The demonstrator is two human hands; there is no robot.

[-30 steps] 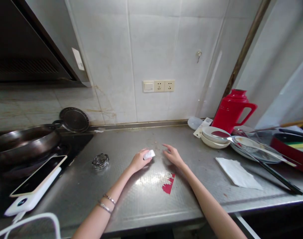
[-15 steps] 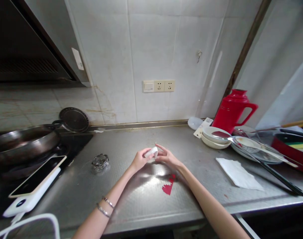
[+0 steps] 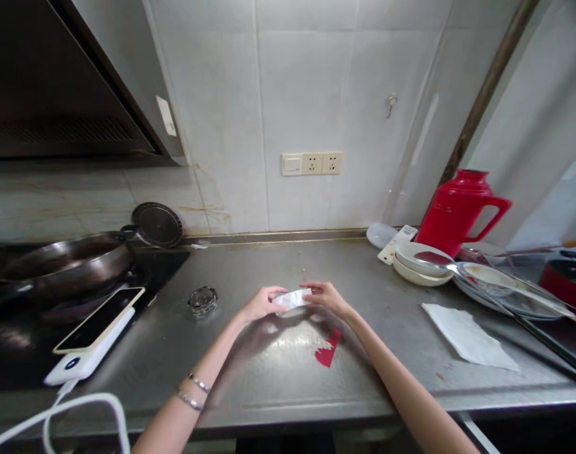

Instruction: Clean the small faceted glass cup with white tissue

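Observation:
Both of my hands hold a small folded white tissue just above the steel counter. My left hand pinches its left end and my right hand pinches its right end, fingers closed on it. A red spill lies on the counter a little nearer to me, below my right wrist. Two thin bracelets sit on my left forearm.
Left: a dark pan on the stove, a phone on a power bank with a white cable, a small glass ashtray. Right: a flat white napkin, stacked bowls, plates with a spoon, a red jug.
My right hand came over from the counter and took the other end of the tissue that my left hand held. The view shifted slightly left.

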